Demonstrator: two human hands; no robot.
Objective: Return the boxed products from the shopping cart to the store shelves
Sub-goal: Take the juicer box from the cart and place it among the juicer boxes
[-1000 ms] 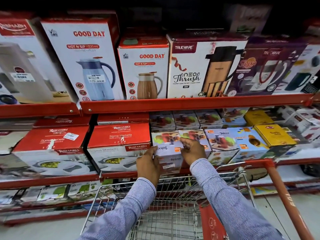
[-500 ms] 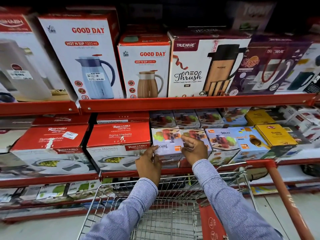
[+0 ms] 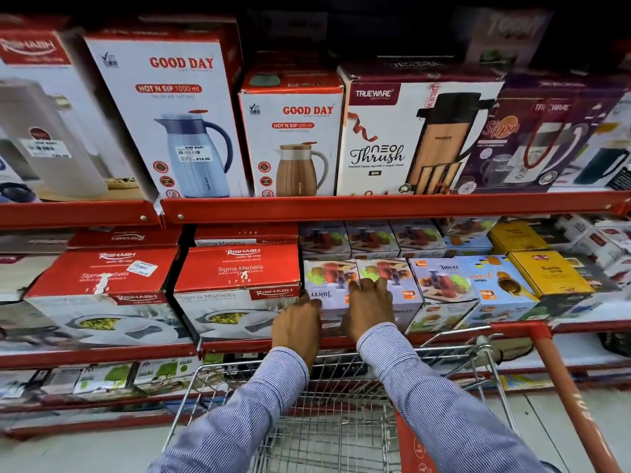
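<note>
A small Juicer box (image 3: pixel 327 278) with fruit and jar pictures sits on the middle red shelf (image 3: pixel 358 339), between a red Rishabh casserole box (image 3: pixel 239 278) and a second Juicer box (image 3: pixel 392 271). My left hand (image 3: pixel 298 331) presses on the first box's front left corner. My right hand (image 3: pixel 370 307) lies over the seam between the two Juicer boxes, fingers curled on their tops. The wire shopping cart (image 3: pixel 334 428) stands right under my arms; the part of its basket in view holds no boxes.
Tall jug boxes, Good Day (image 3: pixel 177 114) and Trueware (image 3: pixel 409 131), fill the upper shelf. More Juicer boxes (image 3: pixel 444 278) and yellow boxes (image 3: pixel 549 271) sit to the right. The cart's red handle (image 3: pixel 573 397) runs down the right side. Lower shelves hold flat packs (image 3: pixel 102 377).
Both hands have slid inward and pushed the Juicer box further back onto the shelf. My left hand moved from the box's left side to its front corner.
</note>
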